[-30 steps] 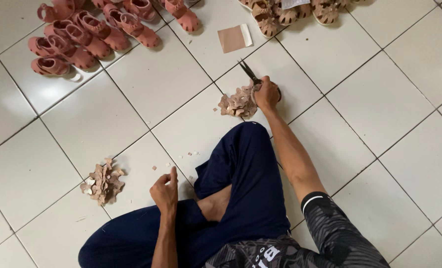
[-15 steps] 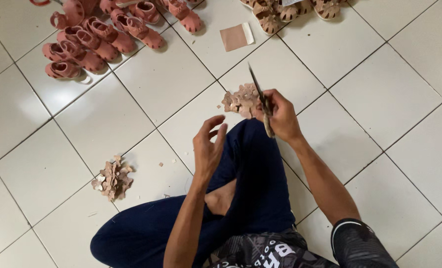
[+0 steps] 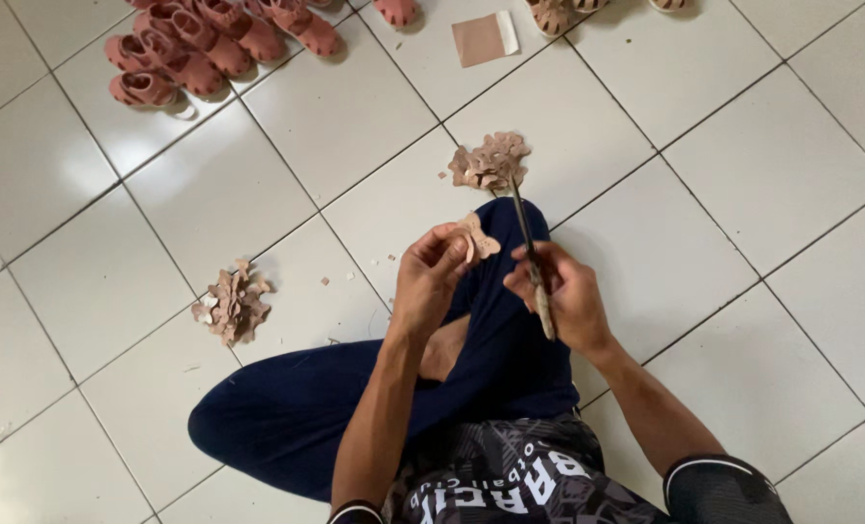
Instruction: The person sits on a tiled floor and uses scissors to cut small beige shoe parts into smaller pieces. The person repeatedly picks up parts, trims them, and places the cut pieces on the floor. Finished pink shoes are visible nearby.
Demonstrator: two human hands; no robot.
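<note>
I sit cross-legged on a white tiled floor in dark blue trousers. My left hand (image 3: 431, 275) pinches a small tan butterfly-shaped cutout (image 3: 477, 238) above my knee. My right hand (image 3: 566, 296) grips a pair of scissors (image 3: 530, 252), blades pointing away from me, close beside the cutout. A heap of similar tan cutouts (image 3: 491, 162) lies on the floor just beyond my knee.
A second heap of tan cutouts (image 3: 232, 303) lies on the tiles to my left. Several pink sandals (image 3: 199, 49) are lined up at the far left. A tan card (image 3: 483, 39) and more sandals (image 3: 549, 14) lie at the far edge.
My right hand came back from the far heap with the scissors. My left hand rose from beside my leg and now holds a cutout in front of me.
</note>
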